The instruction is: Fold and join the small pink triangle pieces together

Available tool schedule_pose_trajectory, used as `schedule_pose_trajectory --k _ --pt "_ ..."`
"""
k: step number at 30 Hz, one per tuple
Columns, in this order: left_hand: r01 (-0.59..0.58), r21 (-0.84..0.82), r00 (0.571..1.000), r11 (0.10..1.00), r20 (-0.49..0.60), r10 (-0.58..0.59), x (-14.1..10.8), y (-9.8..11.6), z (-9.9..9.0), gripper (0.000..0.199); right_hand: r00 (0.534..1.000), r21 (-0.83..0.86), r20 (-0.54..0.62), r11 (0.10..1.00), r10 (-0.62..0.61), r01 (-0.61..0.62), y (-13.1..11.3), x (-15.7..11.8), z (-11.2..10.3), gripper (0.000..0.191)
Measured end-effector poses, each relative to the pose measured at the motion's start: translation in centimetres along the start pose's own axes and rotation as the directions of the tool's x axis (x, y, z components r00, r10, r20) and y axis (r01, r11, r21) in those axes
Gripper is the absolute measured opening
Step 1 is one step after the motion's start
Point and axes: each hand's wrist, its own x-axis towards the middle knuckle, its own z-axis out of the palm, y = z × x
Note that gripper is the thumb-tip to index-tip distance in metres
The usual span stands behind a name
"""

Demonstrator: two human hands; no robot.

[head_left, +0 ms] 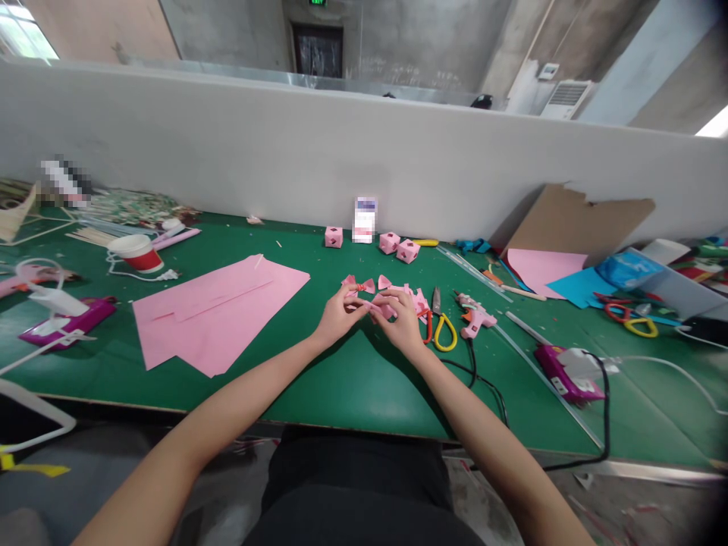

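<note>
My left hand [339, 312] and my right hand [399, 318] meet over the middle of the green table [353, 379]. Both have their fingers pinched on a small pink paper piece [368, 305] between them. Just beyond the fingertips lie small pink paper pieces [384, 282], and more lie partly hidden behind my right hand. Three pink paper cubes with cut openings stand farther back, one at the left [334, 237] and two at the right [408, 251]. Scissors with red and yellow handles [445, 334] lie right of my right hand.
Large pink sheets [221, 315] lie left. A pink glue gun [478, 318] with a black cable, clear sticks and a purple power strip [569, 375] are at the right. A paper cup [136, 252] stands back left; cardboard [580, 220] leans on the partition.
</note>
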Motion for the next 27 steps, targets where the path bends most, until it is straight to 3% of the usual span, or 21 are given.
schedule_pose_trajectory --k 7,20,27 --pt "-0.176 0.153 0.984 0.972 0.033 0.173 -0.16 0.8 -0.21 0.042 1.0 0.031 0.003 0.999 0.016 -0.016 -0.29 0.11 -0.27 0.007" --pt "-0.163 0.246 0.986 0.955 0.004 0.167 -0.18 0.8 -0.39 0.041 1.0 0.038 0.016 0.999 0.005 -0.006 -0.22 0.08 -0.24 0.006" --pt "-0.122 0.128 0.992 0.984 -0.011 0.125 0.23 1.05 -0.66 0.038 1.0 0.064 0.022 0.998 -0.007 0.006 -0.71 0.21 -0.39 0.008"
